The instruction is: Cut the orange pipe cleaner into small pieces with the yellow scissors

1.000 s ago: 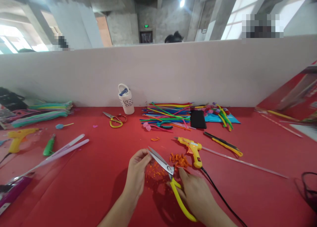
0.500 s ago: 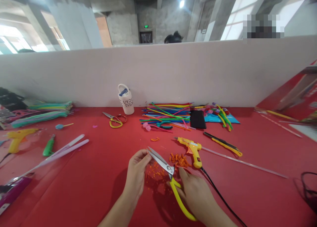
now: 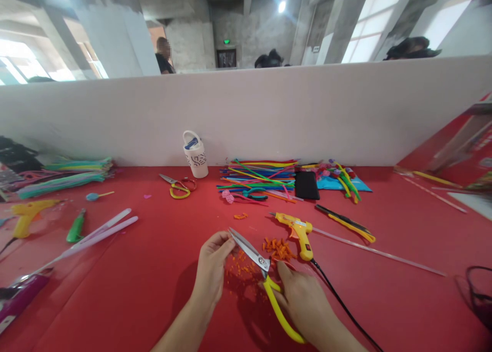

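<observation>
My right hand (image 3: 302, 293) grips a pair of scissors (image 3: 249, 250) with yellow and red handles, its blades pointing up and left. The blade tips reach the fingertips of my left hand (image 3: 211, 262), which is closed in a pinch. Whatever it pinches is too small or hidden to make out. Below the blades, fine orange clippings (image 3: 241, 267) are scattered over the red table. Short orange pieces (image 3: 280, 248) lie in a heap just right of the blades. A few more orange bits (image 3: 240, 216) sit farther back.
A yellow glue gun (image 3: 302, 233) with its black cord lies right of the heap, near a utility knife (image 3: 346, 223). Behind are colourful pipe cleaners (image 3: 257, 175), a black phone (image 3: 306, 185), other scissors (image 3: 177, 186) and a white cup (image 3: 197, 157). A white partition (image 3: 246, 116) borders the table.
My hands and the scissors stay almost exactly where they were. Beyond the partition, a person has come into sight at the left.
</observation>
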A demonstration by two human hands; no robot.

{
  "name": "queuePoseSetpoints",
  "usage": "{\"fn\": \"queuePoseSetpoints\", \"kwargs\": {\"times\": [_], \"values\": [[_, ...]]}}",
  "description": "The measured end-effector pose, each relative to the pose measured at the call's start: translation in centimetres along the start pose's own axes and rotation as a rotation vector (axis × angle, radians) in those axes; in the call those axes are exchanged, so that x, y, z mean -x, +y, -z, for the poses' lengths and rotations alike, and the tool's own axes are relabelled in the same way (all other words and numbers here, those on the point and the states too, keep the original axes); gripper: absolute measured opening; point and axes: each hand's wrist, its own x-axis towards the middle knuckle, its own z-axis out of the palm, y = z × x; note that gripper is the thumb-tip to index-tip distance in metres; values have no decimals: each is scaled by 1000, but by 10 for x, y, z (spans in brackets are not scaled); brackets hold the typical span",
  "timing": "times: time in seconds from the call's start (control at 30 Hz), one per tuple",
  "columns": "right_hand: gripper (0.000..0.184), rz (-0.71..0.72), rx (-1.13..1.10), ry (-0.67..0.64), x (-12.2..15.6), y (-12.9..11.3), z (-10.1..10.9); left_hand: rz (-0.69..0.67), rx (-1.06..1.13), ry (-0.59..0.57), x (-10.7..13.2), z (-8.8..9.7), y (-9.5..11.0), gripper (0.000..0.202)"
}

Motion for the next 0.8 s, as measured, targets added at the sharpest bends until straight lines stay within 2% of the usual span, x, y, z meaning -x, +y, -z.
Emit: {"fn": "queuePoseSetpoints", "kwargs": {"times": [0.2,0.27,0.37,0.43,0.6,0.8], "values": [[19,-30,-119,42,-1,2,0,-9,-73,10,0,0,3,9],[22,-95,-329,49,-5,2,2,-13,-107,8,-1,0,4,8],[27,-202,-792,49,-11,-1,8,-3,-177,-30,0,-2,2,7],[23,-221,-966,46,-14,-3,13,13,-238,-84,2,-4,0,6],[15,-235,-1088,39,-19,-7,21,-9,-398,-229,12,-11,-8,3],[17,-251,-1137,38,-22,-7,17,-214,-659,-308,19,-15,-12,13]]}}
